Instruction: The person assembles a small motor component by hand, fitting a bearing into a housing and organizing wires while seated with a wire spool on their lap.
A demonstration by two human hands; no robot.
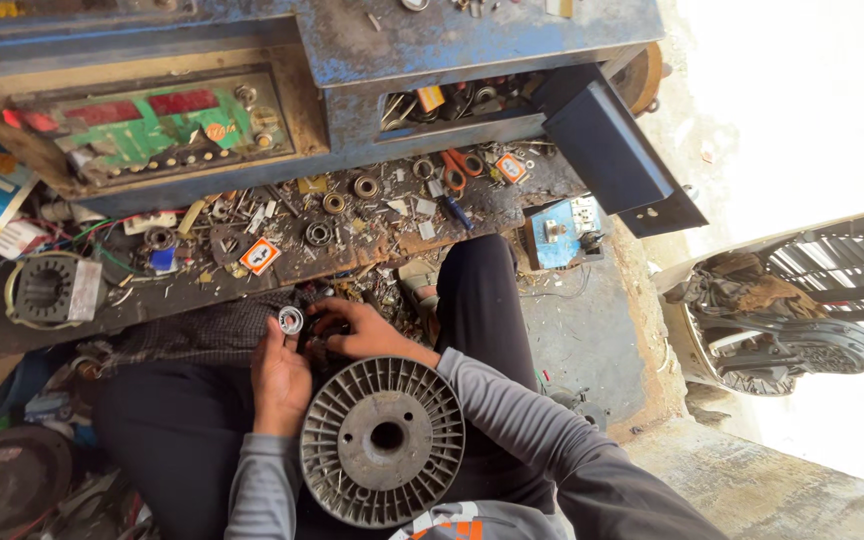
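A long, low desk (252, 275) of dark, worn wood runs across the upper half of the view, littered with scraps, wires and small metal parts, and on it sits a battered blue metal cabinet (472, 45) whose drawer (462, 105) stands open and full of loose hardware. To the right of the drawer a dark blue flap (607, 145) hangs out at a slant, and just below it lies a small blue box (557, 235). On the person's lap, between the grey sleeves, rests a round grey ribbed spool end (382, 440), flat side up with a hole at its centre. At the desk's left end lies a round stator (47, 290) with a toothed bore. Orange-handled scissors (460, 165) lie near the drawer, and several ring bearings are scattered along the desk, one bearing (318, 233) beside an orange-and-white tag (260, 256). The left hand (280, 375) is raised just above the spool end, its grip closed around a small silvery ring bearing (291, 320) pinched at the fingertips, just below the desk's front edge. The right hand (367, 330) lies beside it, fingers curled down into a dark heap of small parts by the knee; whether its grip has anything in it cannot be told.
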